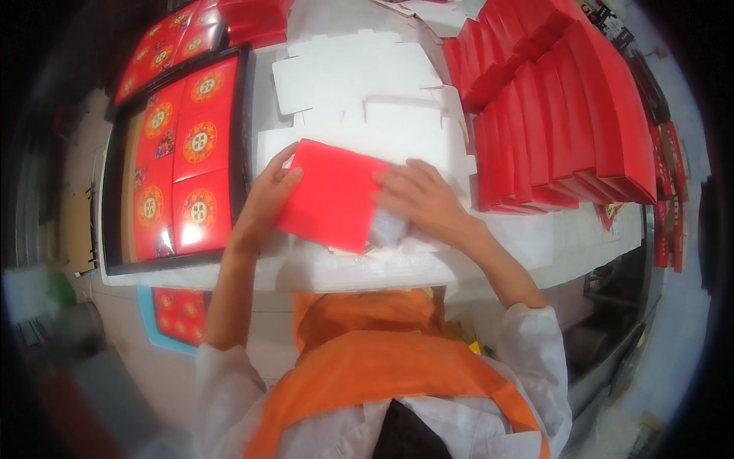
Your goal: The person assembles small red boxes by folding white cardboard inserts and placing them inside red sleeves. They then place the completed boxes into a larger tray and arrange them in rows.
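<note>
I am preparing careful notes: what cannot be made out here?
In the head view:
Underside of the red piece: hidden by its upper face.
Pale thing under the right hand: blurred, partly covered by that hand.
Back red stack: cut off by the top edge.
Grey shape at lower left: blurred near the rim.

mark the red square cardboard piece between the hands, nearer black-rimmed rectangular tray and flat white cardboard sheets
Red piece (331, 195), head view: face centre
Black-rimmed tray (241, 130), head view: right rim
White sheets (353, 75), head view: far sheet
</note>
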Action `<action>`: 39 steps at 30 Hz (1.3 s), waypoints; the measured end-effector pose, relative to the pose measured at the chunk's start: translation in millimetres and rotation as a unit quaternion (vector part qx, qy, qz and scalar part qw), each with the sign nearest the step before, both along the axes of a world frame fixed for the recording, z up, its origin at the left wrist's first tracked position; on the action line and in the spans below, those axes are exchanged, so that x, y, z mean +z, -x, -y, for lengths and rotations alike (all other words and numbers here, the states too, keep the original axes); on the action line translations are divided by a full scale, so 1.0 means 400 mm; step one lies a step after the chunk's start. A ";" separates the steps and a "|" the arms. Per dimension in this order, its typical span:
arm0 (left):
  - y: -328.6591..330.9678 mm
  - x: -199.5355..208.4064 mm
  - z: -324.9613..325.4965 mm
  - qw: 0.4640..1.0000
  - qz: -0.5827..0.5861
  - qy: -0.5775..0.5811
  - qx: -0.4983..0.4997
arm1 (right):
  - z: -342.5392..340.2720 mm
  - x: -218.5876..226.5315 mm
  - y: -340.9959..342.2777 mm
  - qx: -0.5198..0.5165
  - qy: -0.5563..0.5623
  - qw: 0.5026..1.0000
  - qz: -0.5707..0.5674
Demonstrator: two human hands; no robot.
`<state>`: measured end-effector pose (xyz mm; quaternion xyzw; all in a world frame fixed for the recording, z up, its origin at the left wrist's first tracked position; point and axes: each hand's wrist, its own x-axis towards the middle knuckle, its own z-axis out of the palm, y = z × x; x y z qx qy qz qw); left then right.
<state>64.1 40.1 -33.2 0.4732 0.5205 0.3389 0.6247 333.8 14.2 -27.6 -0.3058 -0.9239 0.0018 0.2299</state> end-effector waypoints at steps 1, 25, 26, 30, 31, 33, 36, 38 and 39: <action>-0.006 0.003 0.004 1.000 0.002 -0.007 0.023 | -0.004 0.005 0.013 -0.032 0.003 0.999 0.008; -0.094 -0.118 0.444 0.973 0.124 -0.196 -0.006 | 0.280 -0.020 0.008 -0.191 0.449 0.733 -0.474; -0.102 -0.093 0.446 0.972 0.167 -0.159 0.037 | 0.303 -0.036 0.013 -0.180 0.471 0.732 -0.458; -0.071 -0.040 0.389 0.968 -0.074 -0.240 -0.023 | 0.354 -0.070 0.043 -0.156 0.547 0.691 -0.445; -0.059 -0.054 0.371 0.976 -0.060 -0.198 -0.062 | 0.358 -0.072 0.045 -0.163 0.562 0.672 -0.454; -0.030 -0.090 0.349 0.982 -0.028 -0.115 -0.144 | 0.354 -0.095 0.021 -0.140 0.549 0.722 -0.396; -0.038 -0.104 0.359 0.986 -0.013 -0.102 -0.130 | 0.368 -0.113 0.017 -0.178 0.557 0.721 -0.372; -0.051 -0.103 0.367 0.992 0.010 -0.099 -0.081 | 0.374 -0.110 0.040 -0.200 0.532 0.709 -0.417; -0.068 -0.101 0.379 0.994 0.025 -0.105 -0.030 | 0.372 -0.101 0.062 -0.194 0.500 0.709 -0.459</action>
